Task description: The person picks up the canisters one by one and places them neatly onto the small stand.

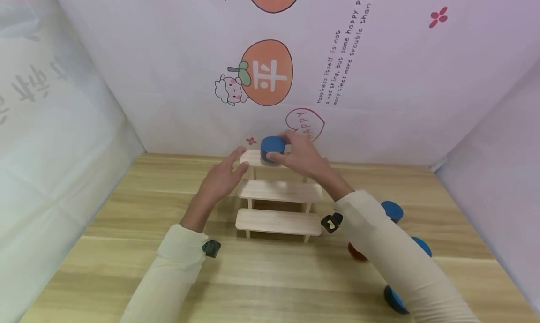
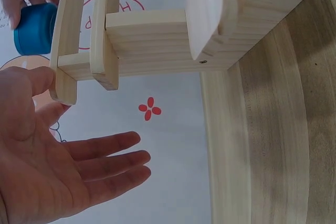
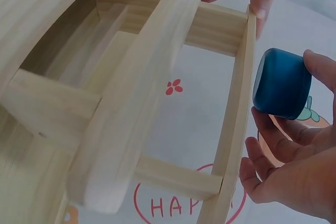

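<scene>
A blue round tin (image 1: 272, 147) is over the top step of a pale wooden three-step stand (image 1: 280, 190) in the head view. My right hand (image 1: 303, 158) pinches the tin between thumb and fingers. The right wrist view has the tin (image 3: 282, 83) tilted in the picture, its base close to the top board. At the left end of that top step is my left hand (image 1: 220, 178). Its thumb and index finger grip the board's end, while the other fingers (image 2: 113, 163) stretch out straight in the left wrist view.
To the right on the wood-grain table (image 1: 261, 285) stand several more round pieces: a blue one (image 1: 392, 211), another blue one (image 1: 423, 244), and a red one (image 1: 356, 252) partly behind the right sleeve. A printed white backdrop (image 1: 190, 79) rises right behind the stand.
</scene>
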`<move>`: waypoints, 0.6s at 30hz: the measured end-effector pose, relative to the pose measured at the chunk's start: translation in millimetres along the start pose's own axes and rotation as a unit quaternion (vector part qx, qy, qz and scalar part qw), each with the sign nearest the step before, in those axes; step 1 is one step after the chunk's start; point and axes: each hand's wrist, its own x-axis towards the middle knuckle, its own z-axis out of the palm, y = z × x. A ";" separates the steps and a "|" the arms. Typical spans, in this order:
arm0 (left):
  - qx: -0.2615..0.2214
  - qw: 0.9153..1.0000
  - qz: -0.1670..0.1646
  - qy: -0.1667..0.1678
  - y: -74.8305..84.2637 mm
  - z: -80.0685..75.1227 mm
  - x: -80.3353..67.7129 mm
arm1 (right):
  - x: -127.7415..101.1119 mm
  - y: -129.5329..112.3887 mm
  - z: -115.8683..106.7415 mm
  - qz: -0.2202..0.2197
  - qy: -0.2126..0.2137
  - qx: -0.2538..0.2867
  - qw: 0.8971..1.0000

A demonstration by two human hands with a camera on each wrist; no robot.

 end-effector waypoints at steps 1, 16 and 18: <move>-0.001 1.000 0.000 -0.001 -0.1 0.3 -0.2 | 1.0 -0.2 1.7 0.000 0.000 -0.002 1.000; 0.002 1.000 0.017 0.006 -2.5 1.2 -1.0 | 17.1 -6.8 26.6 -0.011 0.004 0.016 1.000; 0.001 1.000 0.017 0.008 -2.7 1.0 -1.1 | 17.5 -7.5 27.4 -0.012 0.003 0.018 1.000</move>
